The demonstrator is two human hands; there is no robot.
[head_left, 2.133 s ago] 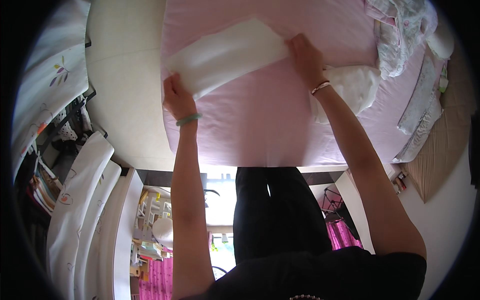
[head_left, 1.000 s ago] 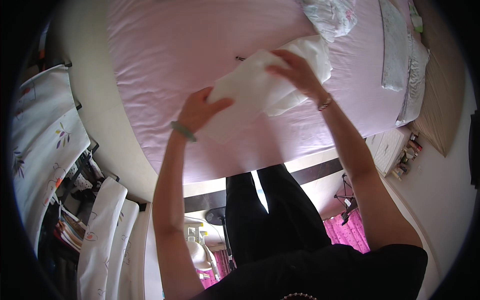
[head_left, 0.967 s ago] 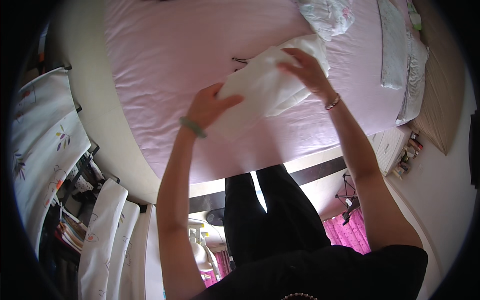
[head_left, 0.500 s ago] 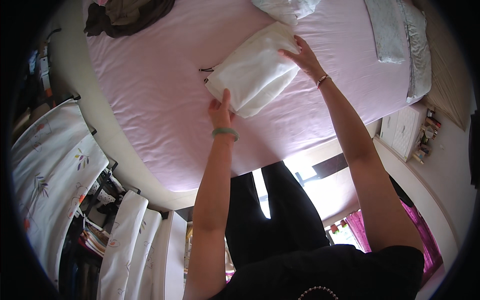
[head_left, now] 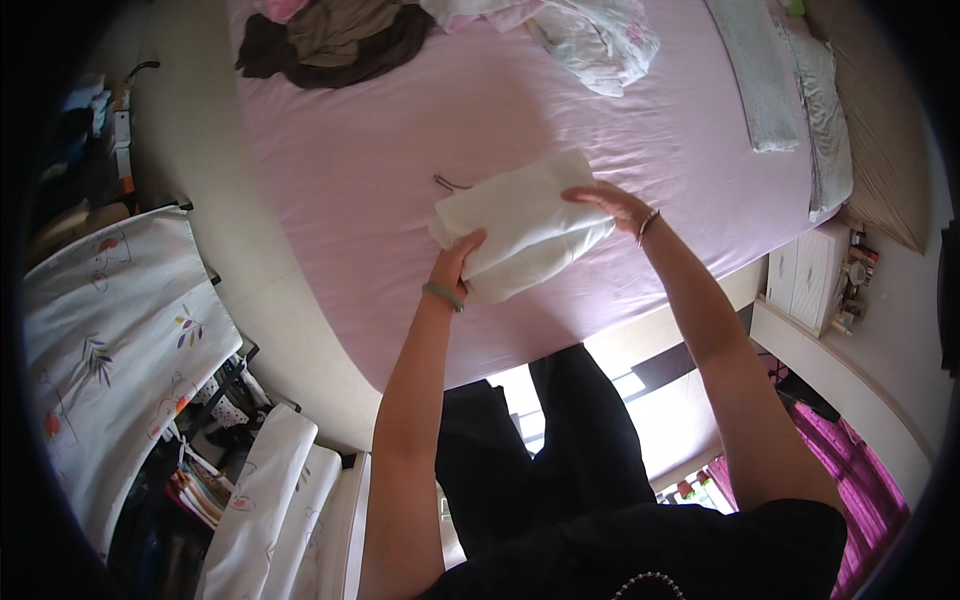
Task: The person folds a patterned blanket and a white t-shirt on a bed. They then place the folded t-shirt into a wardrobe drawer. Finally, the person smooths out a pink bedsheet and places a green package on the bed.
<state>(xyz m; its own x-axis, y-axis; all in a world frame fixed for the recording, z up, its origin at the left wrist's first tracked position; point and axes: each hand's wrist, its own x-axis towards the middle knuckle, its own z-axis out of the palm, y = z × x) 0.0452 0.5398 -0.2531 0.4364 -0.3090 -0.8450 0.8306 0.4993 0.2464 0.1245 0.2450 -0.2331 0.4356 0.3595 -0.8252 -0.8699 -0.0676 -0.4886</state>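
Both grips rest on the folded white cloth (head_left: pixel 522 225), which lies flat on the pink bed sheet (head_left: pixel 380 170): the left hand (head_left: pixel 462 255) pinches its near edge with thumb and fingers closed on the fabric, while the right hand (head_left: pixel 612 203) lies open and flat on its far corner. Two seconds ago the cloth was a long strip stretched between both hands; it has since been doubled into a compact rectangle, so the folding looks nearly finished. A dark garment heap (head_left: pixel 335 40) and crumpled pale laundry (head_left: pixel 600 40) lie well apart, farther up the bed.
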